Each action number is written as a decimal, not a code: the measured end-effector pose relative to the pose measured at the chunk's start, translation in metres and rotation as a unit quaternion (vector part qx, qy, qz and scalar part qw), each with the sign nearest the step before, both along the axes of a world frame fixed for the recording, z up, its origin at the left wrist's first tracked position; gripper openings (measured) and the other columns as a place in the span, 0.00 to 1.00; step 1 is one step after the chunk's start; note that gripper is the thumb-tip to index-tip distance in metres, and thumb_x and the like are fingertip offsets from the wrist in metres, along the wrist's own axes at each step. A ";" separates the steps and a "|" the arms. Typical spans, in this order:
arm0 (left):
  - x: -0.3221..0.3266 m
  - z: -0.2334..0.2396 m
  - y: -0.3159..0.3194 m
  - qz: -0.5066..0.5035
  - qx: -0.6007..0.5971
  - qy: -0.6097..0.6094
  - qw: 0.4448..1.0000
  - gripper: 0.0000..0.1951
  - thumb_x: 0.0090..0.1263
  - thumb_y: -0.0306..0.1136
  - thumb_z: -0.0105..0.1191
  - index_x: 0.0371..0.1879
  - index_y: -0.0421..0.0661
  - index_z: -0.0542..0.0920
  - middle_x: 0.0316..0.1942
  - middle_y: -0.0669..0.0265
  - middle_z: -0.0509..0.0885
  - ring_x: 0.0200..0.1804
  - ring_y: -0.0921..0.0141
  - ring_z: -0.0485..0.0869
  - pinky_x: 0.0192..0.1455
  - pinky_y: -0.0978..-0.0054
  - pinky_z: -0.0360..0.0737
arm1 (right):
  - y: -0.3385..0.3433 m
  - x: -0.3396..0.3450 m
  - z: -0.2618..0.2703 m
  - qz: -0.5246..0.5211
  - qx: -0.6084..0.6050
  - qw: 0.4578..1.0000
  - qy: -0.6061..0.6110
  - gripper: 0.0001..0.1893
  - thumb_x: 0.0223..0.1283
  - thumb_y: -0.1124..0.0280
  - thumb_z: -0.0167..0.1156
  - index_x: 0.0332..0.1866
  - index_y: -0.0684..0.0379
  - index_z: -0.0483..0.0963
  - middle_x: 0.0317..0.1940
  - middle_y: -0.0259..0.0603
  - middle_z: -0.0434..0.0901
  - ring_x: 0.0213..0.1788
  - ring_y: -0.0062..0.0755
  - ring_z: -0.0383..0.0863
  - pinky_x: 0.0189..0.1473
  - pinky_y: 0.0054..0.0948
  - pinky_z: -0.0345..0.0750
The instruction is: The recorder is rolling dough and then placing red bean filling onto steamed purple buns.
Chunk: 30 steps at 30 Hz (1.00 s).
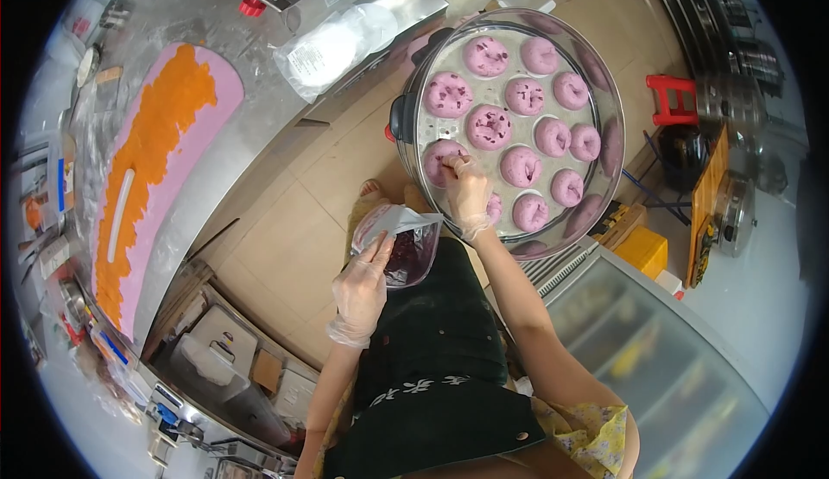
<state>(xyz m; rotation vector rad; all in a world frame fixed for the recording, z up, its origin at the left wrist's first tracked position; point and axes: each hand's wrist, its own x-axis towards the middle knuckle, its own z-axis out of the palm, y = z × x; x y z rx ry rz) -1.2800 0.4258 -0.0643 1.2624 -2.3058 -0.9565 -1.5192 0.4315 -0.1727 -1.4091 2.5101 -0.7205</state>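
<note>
My left hand [361, 284], in a clear plastic glove, grips the edge of an open bag [414, 255] with dark red bits inside. Gloved as well, my right hand [466, 187] has its fingertips together on a pink ring-shaped dough bun [442, 160] at the left of a round metal steamer tray [440, 71]; whether the fingers pinch any bits cannot be seen. Several pink buns lie in the steamer on pale liners. Dark red bits dot some, such as the bun [489, 126] near the middle; others, like the bun [571, 90] at the right, look plain.
On the steel worktop [214, 174] at the left lies a pink dough sheet [223, 84] spread with orange filling, a pale stick [121, 213] on it. A plastic bag [330, 51] rests near the worktop's edge. A red stool [673, 100] and a glass-topped cabinet [647, 330] stand at the right.
</note>
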 end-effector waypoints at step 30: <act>-0.001 -0.001 0.001 -0.035 -0.006 0.010 0.999 0.26 0.59 0.16 0.55 0.59 0.49 0.83 0.56 0.62 0.86 0.48 0.62 0.88 0.50 0.68 0.86 | 0.071 -0.033 0.023 -0.129 -0.021 0.983 -0.131 0.05 0.52 0.75 0.70 0.35 0.58 0.85 0.32 0.40 0.83 0.31 0.36 0.85 0.37 0.32 0.79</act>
